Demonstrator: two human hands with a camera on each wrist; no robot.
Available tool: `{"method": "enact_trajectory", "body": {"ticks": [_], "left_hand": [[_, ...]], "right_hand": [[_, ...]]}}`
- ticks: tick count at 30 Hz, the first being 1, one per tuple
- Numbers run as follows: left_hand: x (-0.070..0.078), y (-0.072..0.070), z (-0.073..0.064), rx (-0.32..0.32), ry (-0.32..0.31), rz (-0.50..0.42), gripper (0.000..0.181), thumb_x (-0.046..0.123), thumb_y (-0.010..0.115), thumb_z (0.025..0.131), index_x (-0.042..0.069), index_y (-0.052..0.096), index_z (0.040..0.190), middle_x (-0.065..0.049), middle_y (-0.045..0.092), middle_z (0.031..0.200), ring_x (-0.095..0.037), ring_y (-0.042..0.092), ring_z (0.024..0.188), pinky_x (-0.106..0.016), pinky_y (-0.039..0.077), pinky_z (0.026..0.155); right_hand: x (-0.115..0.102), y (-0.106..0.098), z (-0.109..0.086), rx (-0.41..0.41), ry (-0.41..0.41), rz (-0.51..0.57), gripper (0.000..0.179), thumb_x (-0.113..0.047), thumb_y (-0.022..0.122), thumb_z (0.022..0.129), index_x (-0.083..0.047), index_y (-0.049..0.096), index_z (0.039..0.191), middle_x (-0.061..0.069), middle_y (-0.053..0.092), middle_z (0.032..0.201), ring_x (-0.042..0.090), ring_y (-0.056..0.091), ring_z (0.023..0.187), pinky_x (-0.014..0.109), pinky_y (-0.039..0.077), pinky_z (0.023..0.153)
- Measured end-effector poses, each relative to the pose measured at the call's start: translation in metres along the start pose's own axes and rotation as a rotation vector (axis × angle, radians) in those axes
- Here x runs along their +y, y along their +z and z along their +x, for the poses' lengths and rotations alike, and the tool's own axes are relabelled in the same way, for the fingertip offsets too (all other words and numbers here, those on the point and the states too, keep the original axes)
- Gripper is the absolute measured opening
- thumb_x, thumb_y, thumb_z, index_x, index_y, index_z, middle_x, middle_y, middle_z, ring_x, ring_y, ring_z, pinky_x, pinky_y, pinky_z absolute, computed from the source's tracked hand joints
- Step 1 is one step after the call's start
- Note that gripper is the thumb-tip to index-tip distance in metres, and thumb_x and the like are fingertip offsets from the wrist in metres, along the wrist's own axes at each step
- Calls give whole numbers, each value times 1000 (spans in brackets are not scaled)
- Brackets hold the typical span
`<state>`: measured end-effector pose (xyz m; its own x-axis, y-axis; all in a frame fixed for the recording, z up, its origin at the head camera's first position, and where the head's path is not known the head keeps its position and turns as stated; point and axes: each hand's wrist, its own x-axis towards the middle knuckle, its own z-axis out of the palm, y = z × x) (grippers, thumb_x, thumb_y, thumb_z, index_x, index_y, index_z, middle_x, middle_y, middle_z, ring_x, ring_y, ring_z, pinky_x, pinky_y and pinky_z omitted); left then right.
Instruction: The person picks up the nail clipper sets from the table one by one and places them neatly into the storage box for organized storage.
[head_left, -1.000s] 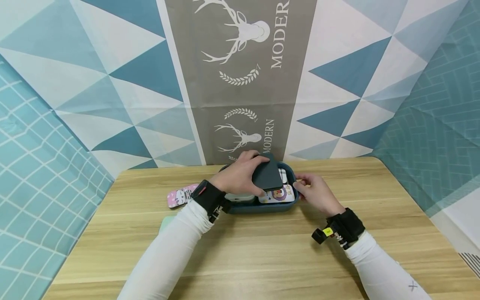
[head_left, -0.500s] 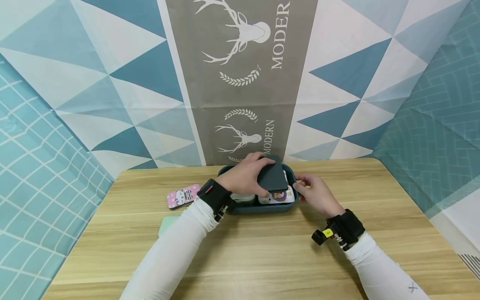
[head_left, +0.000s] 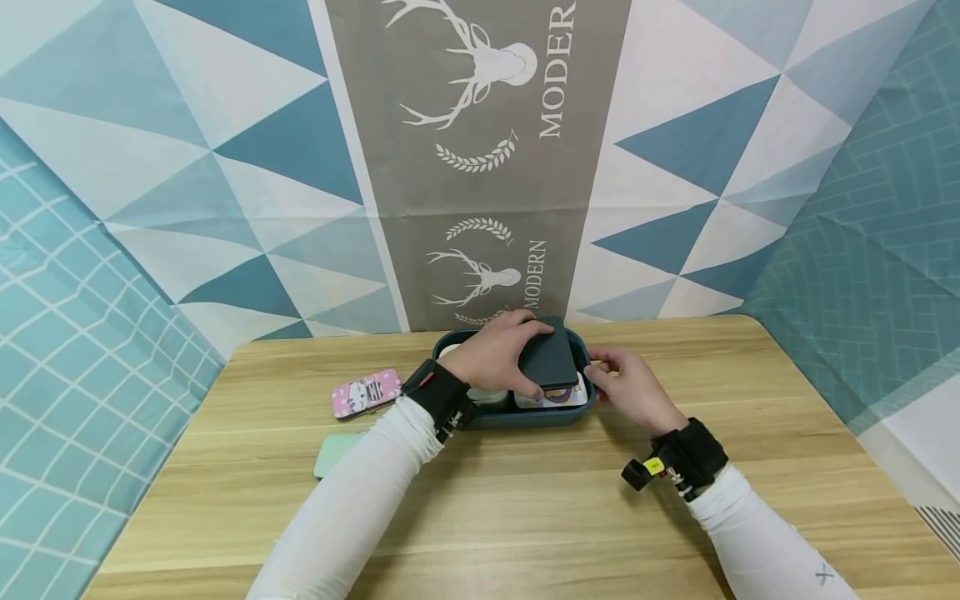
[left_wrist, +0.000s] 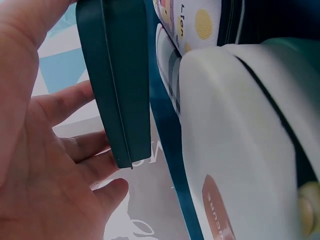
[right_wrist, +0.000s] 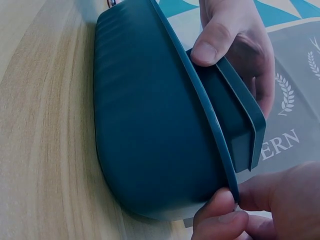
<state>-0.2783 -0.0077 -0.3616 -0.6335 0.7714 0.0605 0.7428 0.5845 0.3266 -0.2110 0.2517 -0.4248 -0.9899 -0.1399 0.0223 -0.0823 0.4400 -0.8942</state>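
Observation:
My left hand (head_left: 491, 357) grips a dark teal rectangular case (head_left: 549, 357) by its long sides, thumb on the near side and fingers on the far side. The case is over the right half of a dark blue oval basket (head_left: 536, 419); in the right wrist view it overlaps the rim. My right hand (head_left: 632, 390) pinches the rim at the basket's right end between thumb and fingers. Beside the case, the left wrist view shows a rounded white case (left_wrist: 215, 130) with a pink label and a printed "Lion" case (left_wrist: 200, 22). My left hand partly hides the contents.
A pink patterned tin (head_left: 366, 393) lies on the wooden table (head_left: 525, 508) left of the basket. Nearer, a mint-green flat item (head_left: 334, 452) is partly covered by my left sleeve. A patterned wall covering (head_left: 480, 192) rises right behind the basket.
My left hand has carried the dark teal case rightward and a little toward me, covering more of the printed case below. My right hand has stayed at the basket's rim.

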Motion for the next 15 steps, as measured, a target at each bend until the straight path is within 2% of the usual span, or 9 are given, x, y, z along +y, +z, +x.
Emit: {"method": "enact_trajectory", "body": {"ticks": [4,10,15], "left_hand": [[0,1,1,-8,-8,10,95,50,90,79,19,49,159,-8,44,156,-24,45,135,-42,37,115],[2,1,3,-33,-12,48,96,52,90,79,19,49,159,-8,47,154,-26,46,137,-47,24,126],[5,3,6,-52,-34,68,96,52,91,78,19,50,158,-8,48,153,-27,45,140,-52,18,128]], "right_hand": [[1,0,1,-3,3,2,43,-11,55,111,7,53,150,18,61,96,34,60,75,29,51,61],[1,0,1,-1,7,5,43,-11,55,110,7,53,150,18,62,97,32,60,74,29,51,60],[1,0,1,2,12,8,43,-11,55,111,7,53,149,18,61,96,32,60,74,28,49,59]]}}
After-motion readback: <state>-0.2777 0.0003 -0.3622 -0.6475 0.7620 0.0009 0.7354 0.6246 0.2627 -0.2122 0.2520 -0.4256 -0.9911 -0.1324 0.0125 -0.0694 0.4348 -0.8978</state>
